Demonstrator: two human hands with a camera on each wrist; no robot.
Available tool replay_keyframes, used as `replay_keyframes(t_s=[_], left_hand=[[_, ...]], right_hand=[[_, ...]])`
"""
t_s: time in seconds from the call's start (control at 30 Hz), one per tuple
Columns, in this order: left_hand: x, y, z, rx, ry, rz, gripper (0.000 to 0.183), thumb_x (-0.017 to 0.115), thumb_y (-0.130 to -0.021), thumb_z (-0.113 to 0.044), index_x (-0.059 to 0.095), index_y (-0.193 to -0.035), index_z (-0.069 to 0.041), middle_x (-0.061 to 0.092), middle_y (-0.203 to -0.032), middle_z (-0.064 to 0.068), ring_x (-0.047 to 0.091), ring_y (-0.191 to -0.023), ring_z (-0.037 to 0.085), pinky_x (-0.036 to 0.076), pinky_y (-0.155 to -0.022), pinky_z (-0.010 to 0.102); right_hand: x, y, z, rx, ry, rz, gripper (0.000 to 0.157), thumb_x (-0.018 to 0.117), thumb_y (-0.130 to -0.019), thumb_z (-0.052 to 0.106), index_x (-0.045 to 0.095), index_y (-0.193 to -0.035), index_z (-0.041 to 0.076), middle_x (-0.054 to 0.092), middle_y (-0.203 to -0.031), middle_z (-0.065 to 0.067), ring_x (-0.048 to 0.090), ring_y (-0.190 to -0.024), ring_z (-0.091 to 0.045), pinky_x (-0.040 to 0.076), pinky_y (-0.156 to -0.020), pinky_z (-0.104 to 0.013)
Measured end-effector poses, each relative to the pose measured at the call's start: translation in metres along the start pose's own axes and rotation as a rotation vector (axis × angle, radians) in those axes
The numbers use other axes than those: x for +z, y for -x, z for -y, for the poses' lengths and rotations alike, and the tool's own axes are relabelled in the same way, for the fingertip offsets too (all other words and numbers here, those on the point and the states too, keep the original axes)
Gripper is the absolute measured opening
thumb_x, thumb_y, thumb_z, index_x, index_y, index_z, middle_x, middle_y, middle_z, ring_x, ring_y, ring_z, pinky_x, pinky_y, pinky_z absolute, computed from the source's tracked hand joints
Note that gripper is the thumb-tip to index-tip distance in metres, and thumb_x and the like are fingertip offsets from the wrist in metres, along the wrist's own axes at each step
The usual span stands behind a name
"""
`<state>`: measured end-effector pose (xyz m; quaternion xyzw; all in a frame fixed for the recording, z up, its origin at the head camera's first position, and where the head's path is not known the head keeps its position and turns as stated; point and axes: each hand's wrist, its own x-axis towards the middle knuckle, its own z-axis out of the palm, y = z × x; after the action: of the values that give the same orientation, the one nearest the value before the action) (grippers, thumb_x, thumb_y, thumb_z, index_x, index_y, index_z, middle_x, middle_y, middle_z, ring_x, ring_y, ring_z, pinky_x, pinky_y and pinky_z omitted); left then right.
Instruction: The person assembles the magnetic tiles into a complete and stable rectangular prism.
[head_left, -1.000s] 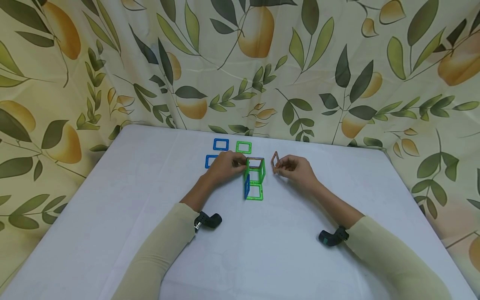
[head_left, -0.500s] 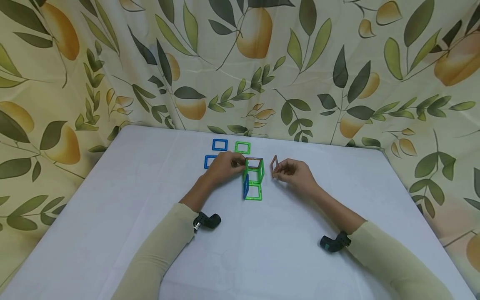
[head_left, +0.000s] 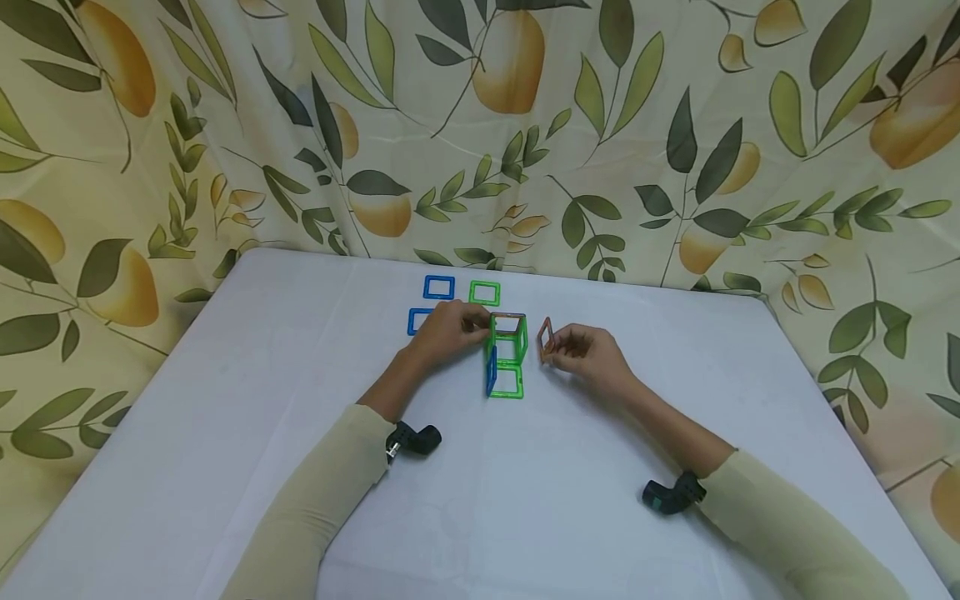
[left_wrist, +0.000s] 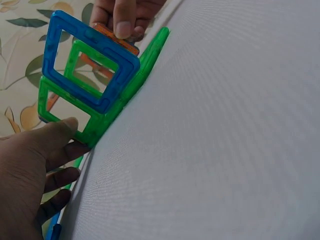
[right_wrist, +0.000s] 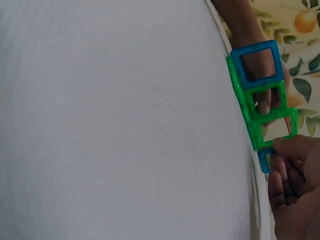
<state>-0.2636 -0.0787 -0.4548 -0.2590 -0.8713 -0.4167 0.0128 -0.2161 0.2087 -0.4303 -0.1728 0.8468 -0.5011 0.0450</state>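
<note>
Green magnetic tiles (head_left: 508, 362) stand joined as a small box, with an orange-red tile (head_left: 508, 315) at its far side. A blue tile (head_left: 491, 372) stands upright at the front left, beside a flat green tile (head_left: 507, 395). My left hand (head_left: 450, 332) pinches the left green tile; in the left wrist view its thumb (left_wrist: 70, 124) lies on the frame near the bottom. Just right of the box, my right hand (head_left: 592, 354) pinches another orange-red tile (head_left: 542, 337) by its edge and keeps it upright. A gap shows between that tile and the box from above.
Beyond the left hand lie a blue tile (head_left: 438, 287) and a green tile (head_left: 484, 292), both flat. Another blue tile (head_left: 414, 322) is partly covered by that hand. The white-covered table (head_left: 480, 517) ends at a leaf-and-fruit patterned curtain (head_left: 465, 167).
My right hand has come slightly toward me and a little left, carrying the orange-red tile lower beside the box. The left hand has stayed at the green tile.
</note>
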Motion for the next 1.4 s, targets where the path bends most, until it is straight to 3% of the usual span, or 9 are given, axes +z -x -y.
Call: replay_keyframes(t_s=[0.4,1.4], left_hand=[[0.003,0.001,0.002,-0.005,0.005,-0.002,0.019,0.077,-0.097,-0.013,0.079,-0.115,-0.008,0.078,-0.106,0.001,0.065,-0.088,0.014,0.053,-0.083,0.03],[0.001,0.0,0.001,0.004,0.002,-0.004,0.019,0.077,-0.097,-0.013,0.079,-0.116,-0.007,0.078,-0.107,0.002,0.066,-0.089,0.015,0.054,-0.084,0.03]], right_hand=[[0.006,0.009,0.001,0.013,0.022,0.011,0.019,0.081,-0.088,-0.004,0.07,-0.103,-0.007,0.07,-0.088,-0.012,0.059,-0.076,-0.016,0.049,-0.065,-0.021],[0.015,0.027,0.011,-0.013,-0.043,0.051,0.019,0.081,-0.087,-0.004,0.071,-0.102,-0.005,0.07,-0.088,-0.011,0.06,-0.078,-0.016,0.05,-0.066,-0.021]])
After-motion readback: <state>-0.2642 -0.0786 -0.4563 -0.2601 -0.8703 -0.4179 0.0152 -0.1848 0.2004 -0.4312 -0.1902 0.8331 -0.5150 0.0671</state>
